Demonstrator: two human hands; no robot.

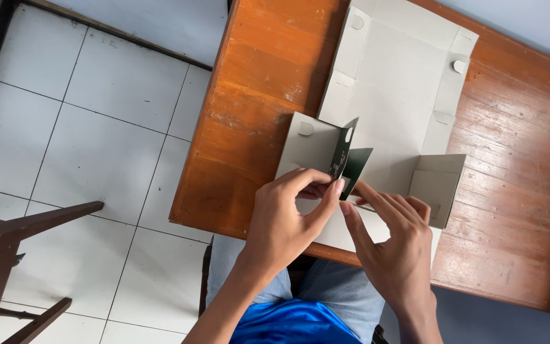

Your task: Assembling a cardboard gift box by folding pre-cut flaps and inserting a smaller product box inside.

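So both hands are working on a flat grey cardboard box blank [393, 83] that's lying unfolded on a wooden desk [256, 108]. The blank is sitting across the middle of the desk, its far end reaching toward the back edge and its near end hanging over the front edge right by the person's lap.

The left hand [284, 220] is curling round the near-left corner of the blank, fingers bent over a side flap [310, 146] that's standing up off the desk. Its thumb is pressing against a small dark green tab [354, 169] at the end of that flap. So it's pinching, not wide open.

The right hand [396, 245] is just beside it, touching at the thumbs. Its fingers are lying mostly straight and close together on the bottom panel, with the index finger pointing up at the green tab. Can't tell if it's actually gripping anything underneath.

Another flap [439, 181] is standing up on the right side, just past the right hand's knuckles. The rest of the side flaps farther back are lying flat.

Off to the left there's white tiled floor [97, 146] and part of a dark wooden chair [14, 236]. The person is sitting in jeans and a blue shirt.
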